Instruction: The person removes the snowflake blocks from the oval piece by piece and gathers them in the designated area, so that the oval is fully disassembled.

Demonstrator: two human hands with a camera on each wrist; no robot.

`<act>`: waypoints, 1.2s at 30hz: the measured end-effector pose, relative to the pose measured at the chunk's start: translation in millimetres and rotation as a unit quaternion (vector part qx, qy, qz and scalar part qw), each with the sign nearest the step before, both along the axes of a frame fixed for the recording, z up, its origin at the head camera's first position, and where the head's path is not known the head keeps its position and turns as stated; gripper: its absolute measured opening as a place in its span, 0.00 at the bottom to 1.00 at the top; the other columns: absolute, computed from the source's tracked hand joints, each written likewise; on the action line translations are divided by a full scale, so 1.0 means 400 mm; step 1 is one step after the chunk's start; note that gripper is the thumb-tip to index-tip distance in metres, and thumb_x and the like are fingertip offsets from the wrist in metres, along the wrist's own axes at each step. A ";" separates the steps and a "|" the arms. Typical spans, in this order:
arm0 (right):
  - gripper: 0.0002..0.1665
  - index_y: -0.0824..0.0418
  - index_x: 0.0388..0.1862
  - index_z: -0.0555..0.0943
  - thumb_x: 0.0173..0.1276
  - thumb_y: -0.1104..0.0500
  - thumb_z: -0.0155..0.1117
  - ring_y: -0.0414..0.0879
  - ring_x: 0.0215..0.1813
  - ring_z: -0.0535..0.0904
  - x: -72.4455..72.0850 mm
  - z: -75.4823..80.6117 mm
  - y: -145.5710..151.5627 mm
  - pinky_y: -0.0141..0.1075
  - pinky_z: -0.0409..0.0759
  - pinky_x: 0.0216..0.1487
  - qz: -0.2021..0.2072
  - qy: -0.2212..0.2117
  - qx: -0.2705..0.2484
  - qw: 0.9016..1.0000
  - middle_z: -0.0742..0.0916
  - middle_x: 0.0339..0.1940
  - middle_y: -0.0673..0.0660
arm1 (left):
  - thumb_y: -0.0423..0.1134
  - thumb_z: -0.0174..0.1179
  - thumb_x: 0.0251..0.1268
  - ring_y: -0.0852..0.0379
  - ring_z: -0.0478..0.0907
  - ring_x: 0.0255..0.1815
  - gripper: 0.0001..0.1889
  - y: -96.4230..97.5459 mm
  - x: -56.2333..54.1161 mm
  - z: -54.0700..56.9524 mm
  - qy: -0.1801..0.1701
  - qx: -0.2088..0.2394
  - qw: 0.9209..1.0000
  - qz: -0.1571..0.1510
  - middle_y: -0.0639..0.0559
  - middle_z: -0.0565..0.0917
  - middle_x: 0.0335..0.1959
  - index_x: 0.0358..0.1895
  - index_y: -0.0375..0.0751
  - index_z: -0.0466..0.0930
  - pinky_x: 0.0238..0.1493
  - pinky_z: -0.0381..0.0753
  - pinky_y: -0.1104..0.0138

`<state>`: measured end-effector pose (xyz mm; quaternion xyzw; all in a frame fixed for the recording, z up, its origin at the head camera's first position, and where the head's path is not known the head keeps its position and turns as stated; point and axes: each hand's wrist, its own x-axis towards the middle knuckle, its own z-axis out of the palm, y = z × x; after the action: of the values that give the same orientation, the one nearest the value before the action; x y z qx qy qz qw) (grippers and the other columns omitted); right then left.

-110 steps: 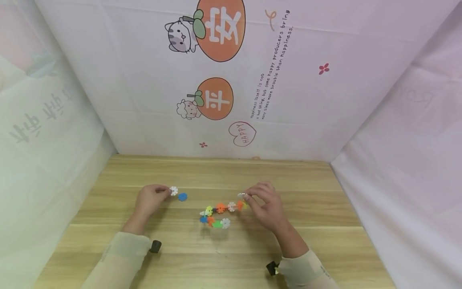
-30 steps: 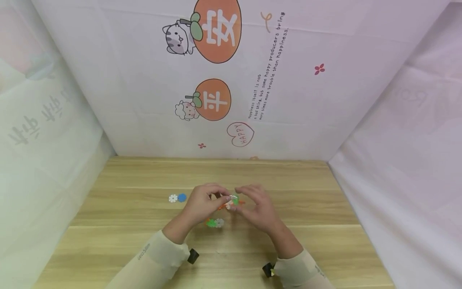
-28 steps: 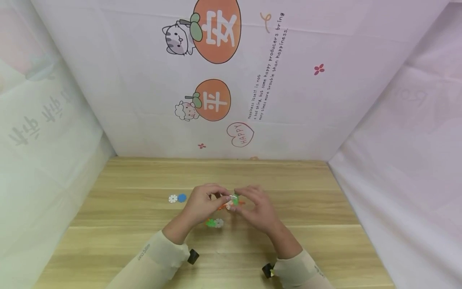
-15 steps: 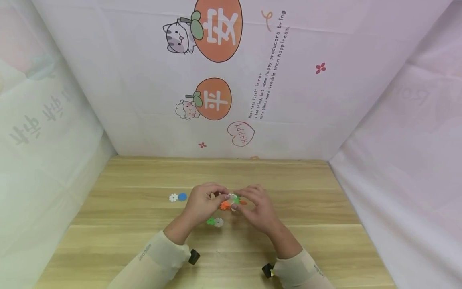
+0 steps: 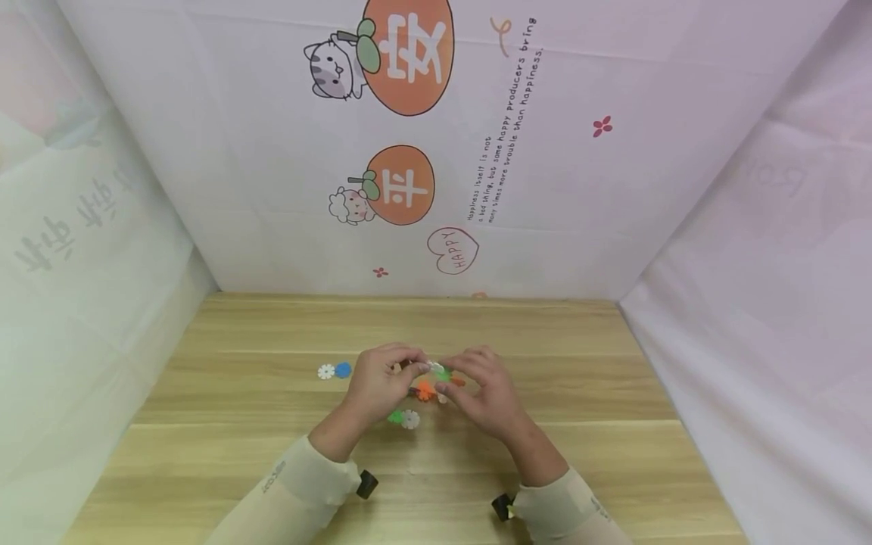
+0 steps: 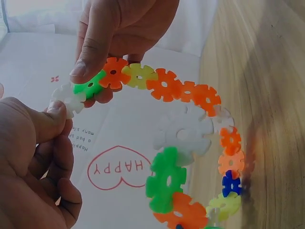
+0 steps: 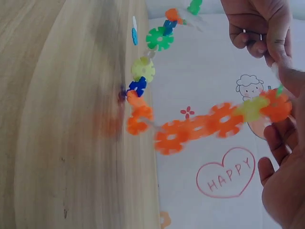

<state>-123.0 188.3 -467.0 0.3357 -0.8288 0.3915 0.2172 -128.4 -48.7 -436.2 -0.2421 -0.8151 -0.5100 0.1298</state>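
Note:
A curved chain of interlocked plastic snowflake discs hangs between the hands and the table. The left hand (image 5: 378, 384) pinches the white snowflake disc (image 6: 71, 101) at the chain's end between thumb and finger. Beside it, the right hand (image 5: 485, 387) pinches the adjoining green snowflake disc (image 6: 89, 87), thumb in front and fingers behind. From there the chain runs through an orange disc (image 6: 115, 71), a yellow disc (image 6: 139, 76) and several more, curving to a green disc (image 6: 167, 180) and a white disc (image 6: 183, 134) at its other end. The hands hide part of it in the head view.
On the wooden table (image 5: 565, 356), left of the hands, lie a white disc (image 5: 326, 372) and a blue disc (image 5: 343, 369), side by side. A printed cloth (image 5: 559, 250) stands behind the table, with white cloths at both sides.
The left hand has moved right from the loose white and blue discs to the chain's end, leaving both on the table. Over the last second, both hands have barely moved; the chain shifted slightly.

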 end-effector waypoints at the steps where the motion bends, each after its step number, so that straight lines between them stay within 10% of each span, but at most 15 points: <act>1: 0.18 0.54 0.54 0.88 0.65 0.55 0.78 0.46 0.51 0.77 0.000 -0.002 0.003 0.44 0.76 0.50 -0.003 0.001 -0.001 1.000 0.90 0.47 0.46 | 0.40 0.70 0.70 0.64 0.79 0.30 0.02 -0.009 -0.003 0.006 0.003 0.005 1.000 0.010 0.63 0.88 0.35 0.38 0.48 0.90 0.29 0.79 0.68; 10: 0.17 0.54 0.52 0.89 0.64 0.54 0.79 0.47 0.52 0.77 0.002 -0.005 0.023 0.45 0.76 0.51 -0.035 -0.011 -0.002 0.999 0.90 0.46 0.46 | 0.44 0.71 0.69 0.62 0.82 0.36 0.04 -0.101 -0.031 0.035 -0.018 0.010 0.998 0.067 0.65 0.88 0.35 0.41 0.49 0.91 0.39 0.80 0.65; 21: 0.17 0.54 0.52 0.89 0.65 0.54 0.78 0.47 0.53 0.77 0.005 -0.006 0.029 0.47 0.77 0.52 -0.047 -0.029 -0.003 0.998 0.90 0.46 0.46 | 0.49 0.70 0.69 0.55 0.83 0.38 0.09 -0.199 -0.039 -0.029 -0.132 0.006 0.981 0.139 0.58 0.90 0.41 0.45 0.51 0.92 0.37 0.82 0.65; 36: 0.17 0.54 0.52 0.89 0.66 0.54 0.78 0.48 0.54 0.78 0.007 0.000 0.030 0.48 0.77 0.53 -0.054 -0.025 0.003 0.998 0.91 0.47 0.47 | 0.42 0.66 0.72 0.46 0.86 0.48 0.11 -0.331 -0.068 -0.118 -0.184 -0.084 0.957 0.209 0.45 0.90 0.46 0.49 0.41 0.90 0.50 0.84 0.51</act>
<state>-120.1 200.2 -466.9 0.2811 -0.8523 0.3846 0.2161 -155.7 -181.0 -483.4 0.0219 -0.8971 -0.4371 0.0609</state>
